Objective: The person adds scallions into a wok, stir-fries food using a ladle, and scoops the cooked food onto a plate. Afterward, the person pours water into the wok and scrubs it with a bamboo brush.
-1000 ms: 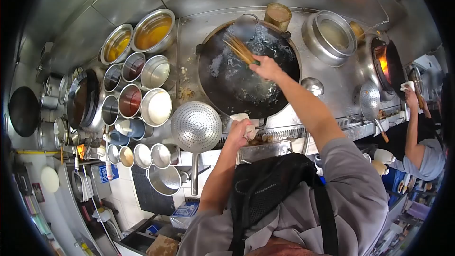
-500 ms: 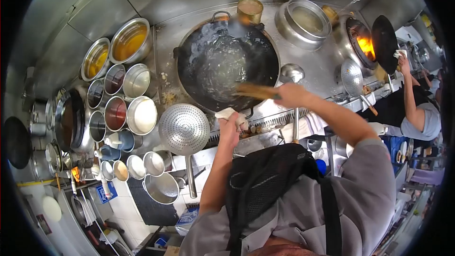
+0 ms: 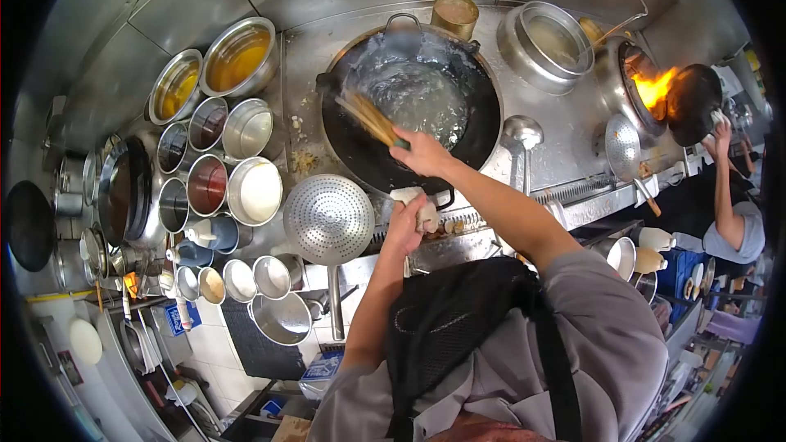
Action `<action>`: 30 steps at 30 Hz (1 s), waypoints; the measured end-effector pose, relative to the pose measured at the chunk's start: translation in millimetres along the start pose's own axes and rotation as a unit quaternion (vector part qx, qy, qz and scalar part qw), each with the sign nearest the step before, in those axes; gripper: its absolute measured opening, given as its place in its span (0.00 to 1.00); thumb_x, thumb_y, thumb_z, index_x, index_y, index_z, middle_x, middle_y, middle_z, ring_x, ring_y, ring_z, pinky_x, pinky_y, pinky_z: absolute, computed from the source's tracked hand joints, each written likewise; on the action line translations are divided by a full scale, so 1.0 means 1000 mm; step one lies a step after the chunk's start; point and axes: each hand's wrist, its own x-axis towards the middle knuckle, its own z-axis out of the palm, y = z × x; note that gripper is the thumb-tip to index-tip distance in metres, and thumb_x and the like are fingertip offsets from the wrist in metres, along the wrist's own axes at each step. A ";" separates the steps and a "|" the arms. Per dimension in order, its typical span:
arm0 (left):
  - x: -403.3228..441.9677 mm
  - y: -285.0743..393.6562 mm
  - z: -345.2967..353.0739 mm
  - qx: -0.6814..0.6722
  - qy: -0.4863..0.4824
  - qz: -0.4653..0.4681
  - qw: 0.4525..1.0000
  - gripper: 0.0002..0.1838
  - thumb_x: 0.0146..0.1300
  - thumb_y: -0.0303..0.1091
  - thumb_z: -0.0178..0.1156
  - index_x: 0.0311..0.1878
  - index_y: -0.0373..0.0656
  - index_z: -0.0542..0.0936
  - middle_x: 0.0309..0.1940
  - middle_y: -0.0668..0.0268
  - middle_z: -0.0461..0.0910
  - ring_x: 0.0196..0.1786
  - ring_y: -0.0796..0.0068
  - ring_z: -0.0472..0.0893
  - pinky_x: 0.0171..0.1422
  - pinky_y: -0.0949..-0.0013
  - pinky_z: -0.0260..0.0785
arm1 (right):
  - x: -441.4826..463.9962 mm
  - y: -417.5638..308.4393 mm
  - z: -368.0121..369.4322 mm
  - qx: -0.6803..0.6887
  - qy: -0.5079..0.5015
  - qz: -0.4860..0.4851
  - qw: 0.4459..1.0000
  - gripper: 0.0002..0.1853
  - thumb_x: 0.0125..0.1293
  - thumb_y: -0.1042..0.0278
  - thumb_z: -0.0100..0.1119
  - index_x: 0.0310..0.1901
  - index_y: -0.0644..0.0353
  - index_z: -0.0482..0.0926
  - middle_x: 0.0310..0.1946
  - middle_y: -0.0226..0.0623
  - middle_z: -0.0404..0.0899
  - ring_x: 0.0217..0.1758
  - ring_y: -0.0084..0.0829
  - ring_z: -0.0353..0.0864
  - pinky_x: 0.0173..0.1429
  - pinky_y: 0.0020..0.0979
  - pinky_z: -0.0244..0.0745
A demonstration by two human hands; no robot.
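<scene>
A large black wok [image 3: 471,127] holds bubbling, swirling water. My right hand [image 3: 424,154] is wrapped round the near end of a bamboo wok brush [image 3: 370,119], whose bristle end slants over the left part of the wok. At the wok's near rim, my left hand [image 3: 403,227] is closed on a folded whitish cloth [image 3: 419,206], close beside the near loop handle. Just left of that hand, a big perforated strainer [image 3: 329,219] lies with its handle toward me. To the right of the wok rests a steel ladle [image 3: 523,131].
Steel bowls of yellow liquid [image 3: 238,60] and several seasoning pots [image 3: 255,191] stand at left. A tin can [image 3: 455,15] and a stacked steel pot [image 3: 546,45] sit behind. At right, flames [image 3: 653,88] rise by a co-worker's tilted wok [image 3: 694,105].
My right hand has swept the brush leftward across the wok, and its bristle end now points up-left. My left hand stays on the cloth. The co-worker's wok has tilted and the flame has grown.
</scene>
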 end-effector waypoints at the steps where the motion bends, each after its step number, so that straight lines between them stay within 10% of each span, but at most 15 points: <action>1: -0.001 -0.002 0.002 -0.013 0.021 0.019 1.000 0.14 0.76 0.41 0.60 0.54 0.42 0.74 0.43 0.63 0.80 0.42 0.67 0.84 0.41 0.58 0.82 | -0.020 -0.013 -0.028 0.063 -0.115 0.052 0.990 0.35 0.69 0.49 0.61 0.75 0.52 0.70 0.37 0.53 0.86 0.36 0.44 0.87 0.45 0.42 0.82; 4: -0.034 0.015 0.019 -0.006 0.035 -0.037 0.999 0.17 0.80 0.46 0.53 0.58 0.42 0.73 0.48 0.62 0.80 0.46 0.63 0.84 0.47 0.50 0.82 | -0.060 0.022 -0.079 0.149 -0.298 0.032 0.942 0.37 0.66 0.50 0.65 0.76 0.51 0.69 0.22 0.40 0.81 0.14 0.26 0.73 0.26 0.31 0.73; 8: -0.055 0.012 0.040 -0.033 0.001 -0.003 0.999 0.16 0.81 0.44 0.52 0.63 0.47 0.70 0.52 0.63 0.79 0.49 0.64 0.82 0.47 0.50 0.82 | -0.061 0.065 -0.185 -0.141 -0.360 0.031 0.922 0.33 0.63 0.49 0.66 0.71 0.40 0.76 0.59 0.47 0.84 0.57 0.40 0.86 0.64 0.37 0.78; 15: -0.016 -0.006 0.036 0.063 0.055 0.037 0.996 0.13 0.76 0.35 0.58 0.58 0.43 0.72 0.46 0.66 0.80 0.44 0.69 0.83 0.36 0.62 0.77 | 0.017 0.065 -0.140 -0.252 -0.083 0.071 0.961 0.30 0.64 0.49 0.63 0.69 0.33 0.75 0.48 0.47 0.87 0.51 0.50 0.87 0.56 0.48 0.82; 18: -0.014 -0.012 0.032 0.075 0.067 0.041 0.994 0.13 0.73 0.33 0.61 0.56 0.41 0.73 0.45 0.63 0.81 0.39 0.68 0.84 0.32 0.63 0.77 | 0.008 0.017 -0.079 -0.195 -0.084 0.151 0.965 0.22 0.65 0.57 0.60 0.55 0.63 0.84 0.50 0.55 0.86 0.55 0.50 0.87 0.60 0.46 0.82; 30: 0.030 -0.010 -0.003 0.147 0.044 0.011 0.988 0.18 0.64 0.36 0.65 0.51 0.34 0.76 0.42 0.58 0.81 0.40 0.62 0.83 0.41 0.57 0.77 | -0.130 0.007 -0.133 -0.135 -0.213 0.066 0.965 0.35 0.57 0.54 0.68 0.70 0.47 0.77 0.52 0.46 0.86 0.54 0.46 0.87 0.56 0.45 0.83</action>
